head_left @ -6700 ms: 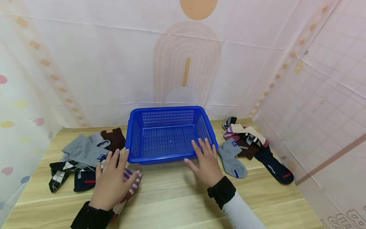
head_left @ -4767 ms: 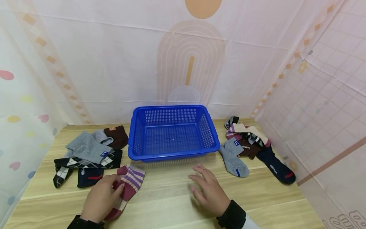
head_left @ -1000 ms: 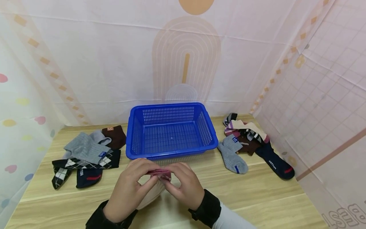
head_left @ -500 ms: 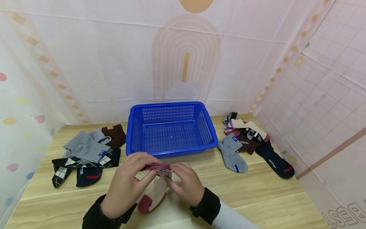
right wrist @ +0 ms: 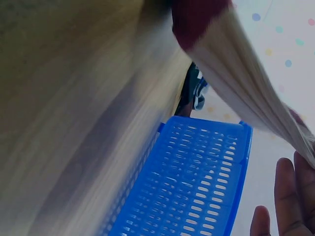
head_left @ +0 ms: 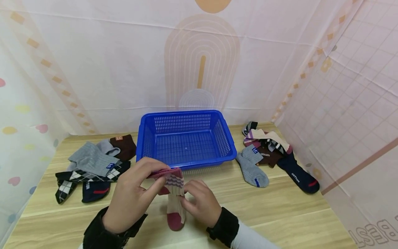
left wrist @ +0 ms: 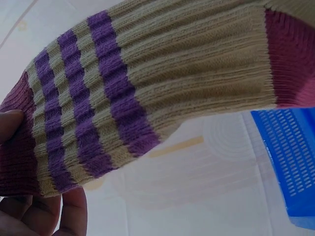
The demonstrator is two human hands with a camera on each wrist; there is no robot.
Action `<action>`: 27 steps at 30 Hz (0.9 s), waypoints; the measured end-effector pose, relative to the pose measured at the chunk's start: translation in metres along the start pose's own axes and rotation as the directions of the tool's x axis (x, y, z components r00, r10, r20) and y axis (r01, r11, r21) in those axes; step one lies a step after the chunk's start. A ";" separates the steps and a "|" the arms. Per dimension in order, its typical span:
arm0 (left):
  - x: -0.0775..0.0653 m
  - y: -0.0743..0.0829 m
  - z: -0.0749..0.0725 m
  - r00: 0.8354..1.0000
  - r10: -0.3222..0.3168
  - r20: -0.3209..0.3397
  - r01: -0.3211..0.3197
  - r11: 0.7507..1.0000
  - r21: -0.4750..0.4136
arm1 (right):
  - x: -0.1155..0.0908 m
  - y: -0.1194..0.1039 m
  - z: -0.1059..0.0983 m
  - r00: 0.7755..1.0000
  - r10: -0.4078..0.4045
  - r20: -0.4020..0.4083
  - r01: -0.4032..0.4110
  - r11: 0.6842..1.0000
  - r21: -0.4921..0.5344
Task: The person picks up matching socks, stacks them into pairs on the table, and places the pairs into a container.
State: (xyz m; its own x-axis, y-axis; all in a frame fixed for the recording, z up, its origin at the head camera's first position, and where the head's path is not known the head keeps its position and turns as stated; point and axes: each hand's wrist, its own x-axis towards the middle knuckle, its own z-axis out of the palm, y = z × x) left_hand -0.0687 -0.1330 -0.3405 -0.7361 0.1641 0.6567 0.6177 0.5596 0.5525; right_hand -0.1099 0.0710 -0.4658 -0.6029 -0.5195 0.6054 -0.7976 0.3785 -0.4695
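Note:
A cream sock with purple stripes and a dark red toe hangs from my left hand above the table. The left fingers pinch its dark red cuff, and in the left wrist view the striped leg of the sock runs across the frame. My right hand pinches the sock's right edge below the stripes. In the right wrist view, the blurred lower sock slants down to several fingers at the right edge.
A blue plastic basket stands just beyond my hands. Grey, brown, argyle and navy socks lie to its left. Another pile on the right includes a grey sock and a navy sock. Cloth walls enclose the wooden table.
The striped sock was lifted from the table's left front and brought between both hands. In the last second its toe has swung down into view, and my right hand has slid lower along it.

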 end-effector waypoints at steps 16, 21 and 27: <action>0.012 0.005 -0.021 0.996 -0.040 -0.083 0.042 0.999 0.017 | -0.013 0.008 0.003 0.996 0.064 0.056 -0.063 0.998 -0.017; 0.013 0.005 -0.028 0.990 -0.049 -0.133 0.055 0.997 0.048 | -0.017 0.012 0.003 0.995 0.074 0.066 -0.073 0.997 -0.022; 0.014 0.003 -0.034 0.981 -0.010 -0.195 0.021 0.998 0.055 | -0.024 0.015 0.001 0.990 0.116 0.082 -0.114 0.993 -0.030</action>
State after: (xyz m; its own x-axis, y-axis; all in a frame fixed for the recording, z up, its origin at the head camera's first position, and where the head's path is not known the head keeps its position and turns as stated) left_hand -0.0682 -0.1565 -0.3125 -0.6741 -0.0030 0.7386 0.5860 0.6065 0.5373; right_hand -0.1073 0.0888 -0.4880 -0.6884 -0.5332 0.4917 -0.7236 0.4585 -0.5160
